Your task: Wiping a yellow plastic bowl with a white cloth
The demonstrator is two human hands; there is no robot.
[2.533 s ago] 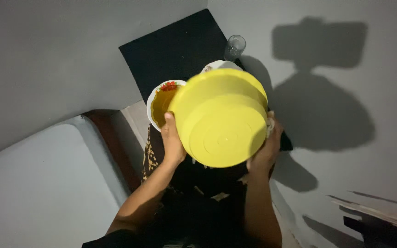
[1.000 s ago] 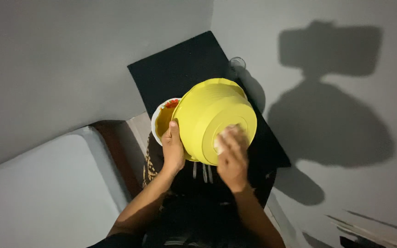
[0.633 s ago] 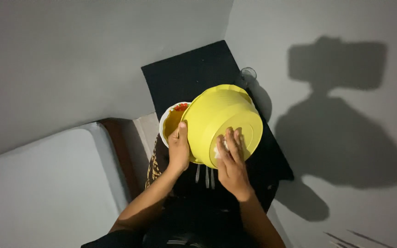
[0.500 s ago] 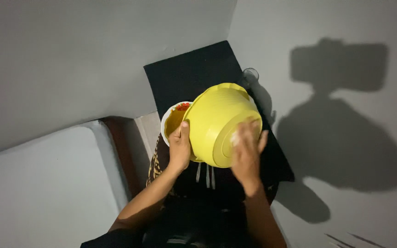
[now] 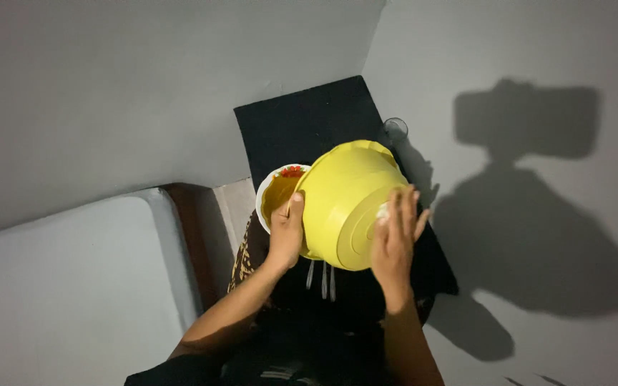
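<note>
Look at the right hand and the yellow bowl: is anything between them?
Yes. A small white wad, cloth or tissue, sits under the right hand, pressed against the yellow bowl. The left hand touches the bowl's side directly.

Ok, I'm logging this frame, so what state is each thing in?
Yellow bowl: held up, tilted, bottom toward the camera.
Left hand: gripping the bowl's rim.
Right hand: flat on the bowl's base, pressing something white.
Plate: on the black mat, partly hidden, holding yellowish and red bits.
Glass: upright, looks empty.
Cutlery: lying below the bowl.
</note>
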